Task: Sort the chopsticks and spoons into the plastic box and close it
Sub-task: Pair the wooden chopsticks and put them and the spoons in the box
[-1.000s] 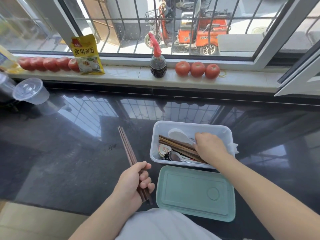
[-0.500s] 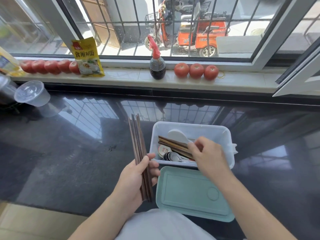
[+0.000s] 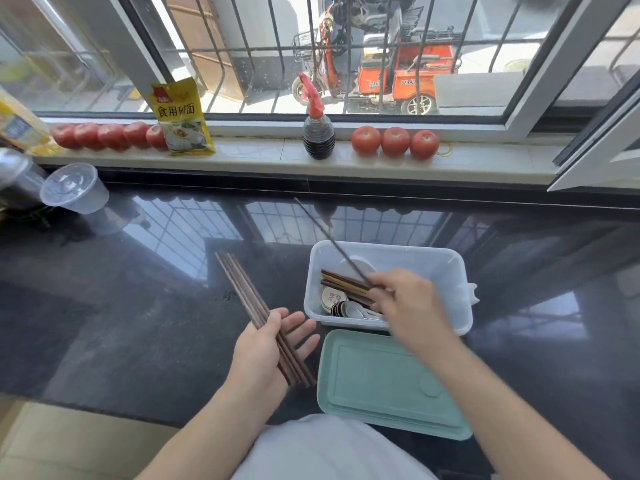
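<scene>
Plastic box (image 3: 450,271) on the dark counter (image 3: 138,323), at 3 o'clock from the left hand; inside, chopsticks (image 3: 341,280) and spoons (image 3: 349,310) mixed together. Teal lid (image 3: 388,382) flat at 6 o'clock of the box, touching its near wall or just beside it. Right hand (image 3: 408,303) over the box, blurred, pinching one thin chopstick (image 3: 329,237) that points to 11 o'clock. Left hand (image 3: 266,344) palm up, fingers nearly straight, carrying a bundle of chopsticks (image 3: 249,306).

Probably gathering sticks to align them. Better to lay the single one parallel onto the bundle, ends even, then close the fingers.

Much free counter at 9 o'clock; window sill (image 3: 263,157) with bottle (image 3: 318,136) and tomatoes (image 3: 394,142) far at 12 o'clock.
</scene>
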`<action>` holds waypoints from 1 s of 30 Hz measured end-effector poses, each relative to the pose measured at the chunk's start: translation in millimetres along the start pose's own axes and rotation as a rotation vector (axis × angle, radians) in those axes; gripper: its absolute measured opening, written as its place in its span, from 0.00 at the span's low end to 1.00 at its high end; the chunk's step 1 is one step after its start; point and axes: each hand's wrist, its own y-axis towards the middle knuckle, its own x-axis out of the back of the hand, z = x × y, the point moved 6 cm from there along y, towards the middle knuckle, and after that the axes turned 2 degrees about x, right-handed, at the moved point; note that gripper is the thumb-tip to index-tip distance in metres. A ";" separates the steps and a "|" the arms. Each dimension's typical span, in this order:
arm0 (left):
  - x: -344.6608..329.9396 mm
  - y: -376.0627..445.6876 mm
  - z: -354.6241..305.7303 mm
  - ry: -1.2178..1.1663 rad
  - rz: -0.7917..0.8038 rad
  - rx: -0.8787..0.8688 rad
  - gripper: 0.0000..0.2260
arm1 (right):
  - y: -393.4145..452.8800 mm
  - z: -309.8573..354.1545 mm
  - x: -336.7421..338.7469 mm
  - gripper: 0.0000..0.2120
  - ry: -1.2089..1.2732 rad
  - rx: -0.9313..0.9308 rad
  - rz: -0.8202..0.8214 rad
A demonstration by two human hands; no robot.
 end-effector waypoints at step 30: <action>-37.8 -18.7 12.2 -0.017 0.416 0.034 0.09 | -32.2 14.0 -42.8 0.09 0.297 -0.096 0.343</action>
